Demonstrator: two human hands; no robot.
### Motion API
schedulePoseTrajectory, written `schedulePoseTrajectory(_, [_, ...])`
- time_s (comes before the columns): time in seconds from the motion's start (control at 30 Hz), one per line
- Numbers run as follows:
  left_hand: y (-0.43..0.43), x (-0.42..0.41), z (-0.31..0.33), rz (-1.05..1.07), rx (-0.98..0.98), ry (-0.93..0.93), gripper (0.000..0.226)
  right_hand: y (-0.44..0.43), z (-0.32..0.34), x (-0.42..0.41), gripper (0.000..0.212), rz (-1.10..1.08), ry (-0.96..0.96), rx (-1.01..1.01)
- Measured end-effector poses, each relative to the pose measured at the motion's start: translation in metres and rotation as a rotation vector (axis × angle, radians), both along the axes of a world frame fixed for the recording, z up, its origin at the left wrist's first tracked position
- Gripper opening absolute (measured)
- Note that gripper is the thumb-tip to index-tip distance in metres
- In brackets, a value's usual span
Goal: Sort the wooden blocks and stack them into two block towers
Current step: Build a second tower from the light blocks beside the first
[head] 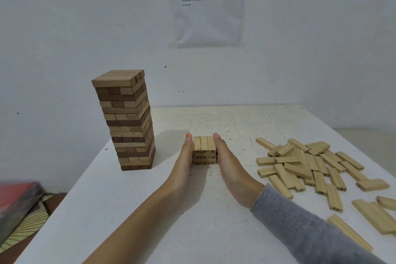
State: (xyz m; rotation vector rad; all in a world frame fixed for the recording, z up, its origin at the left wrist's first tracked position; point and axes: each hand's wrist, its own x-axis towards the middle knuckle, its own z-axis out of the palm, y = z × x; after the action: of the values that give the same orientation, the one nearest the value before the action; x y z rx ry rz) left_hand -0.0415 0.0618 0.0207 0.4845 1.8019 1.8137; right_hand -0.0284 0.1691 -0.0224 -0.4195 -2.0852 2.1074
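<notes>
Found short pale stack, three layers, mid-table; right of tall mixed-wood tower, left of loose pile. Squeezed it flat-handed: left hand and right hand against opposite sides, fingers straight, nothing pinched. Judged squaring-up step. Needed light, equal pressure both sides, palms vertical; probably worth repeating on other two faces before next layer.

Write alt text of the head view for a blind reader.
Left hand and right hand, fingers straight, press both sides of a short stack of numbered pale blocks on a white table. A tall tower of brown blocks stands to its left; loose pale blocks lie scattered at right.
</notes>
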Motion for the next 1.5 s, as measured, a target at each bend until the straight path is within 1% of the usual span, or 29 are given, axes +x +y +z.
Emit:
schedulePoseTrajectory(0.07, [-0.001,-0.001,-0.001,-0.013,0.011,-0.004,0.036,-0.001,0.002,0.001,0.087,0.003,-0.005,0.005])
schedulePoseTrajectory(0.2, [-0.003,-0.003,-0.003,-0.025,0.018,0.033,0.031,-0.001,0.006,0.005,0.077,-0.007,-0.008,0.017])
schedulePoseTrajectory(0.37, [-0.004,-0.003,-0.002,-0.039,0.024,0.028,0.031,-0.003,0.009,0.007,0.076,-0.014,-0.017,0.017])
schedulePoseTrajectory(0.5, [-0.003,-0.005,-0.004,-0.026,0.024,0.035,0.024,-0.005,0.012,0.009,0.076,-0.020,-0.020,0.013])
schedulePoseTrajectory(0.63, [-0.004,0.011,0.005,-0.049,0.050,0.089,0.041,-0.006,0.021,0.012,0.072,-0.066,-0.021,0.007])
schedulePoseTrajectory(0.7, [-0.009,0.010,0.007,0.005,0.057,0.117,0.041,-0.004,0.029,0.018,0.069,-0.109,-0.010,0.049])
schedulePoseTrajectory(0.73, [-0.009,0.006,0.006,0.072,0.049,0.163,0.039,-0.002,0.033,0.021,0.067,-0.129,0.012,0.074])
schedulePoseTrajectory(0.8, [-0.009,-0.002,-0.001,0.171,0.012,0.376,0.051,0.004,0.042,0.030,0.062,-0.175,0.070,0.108])
schedulePoseTrajectory(0.83, [-0.009,-0.004,-0.005,0.212,0.016,0.479,0.053,0.007,0.047,0.035,0.057,-0.202,0.095,0.118])
schedulePoseTrajectory(0.93, [-0.001,-0.001,-0.011,0.253,0.069,0.697,0.039,0.022,0.054,0.055,0.035,-0.264,0.160,0.165])
schedulePoseTrajectory(1.0, [0.008,0.009,-0.011,0.207,0.055,0.829,0.034,0.035,0.054,0.072,0.025,-0.284,0.179,0.237])
schedulePoseTrajectory(1.1, [0.027,0.023,-0.014,0.058,0.005,0.920,0.031,0.055,0.051,0.098,0.029,-0.303,0.163,0.392])
schedulePoseTrajectory(1.2, [0.050,0.031,-0.016,-0.069,-0.097,1.013,0.026,0.080,0.046,0.118,0.028,-0.378,0.130,0.492])
schedulePoseTrajectory(1.27, [0.065,0.032,-0.018,-0.101,-0.188,1.018,0.023,0.099,0.038,0.128,0.025,-0.451,0.072,0.593])
schedulePoseTrajectory(1.37, [0.084,0.036,-0.020,-0.119,-0.338,0.959,0.027,0.120,0.025,0.138,0.013,-0.492,-0.090,0.803])
schedulePoseTrajectory(1.4, [0.090,0.037,-0.022,-0.124,-0.394,0.946,0.030,0.124,0.020,0.141,0.014,-0.481,-0.134,0.875])
schedulePoseTrajectory(1.5, [0.104,0.040,-0.030,-0.140,-0.552,0.966,0.044,0.130,0.009,0.145,0.028,-0.444,-0.211,1.059])
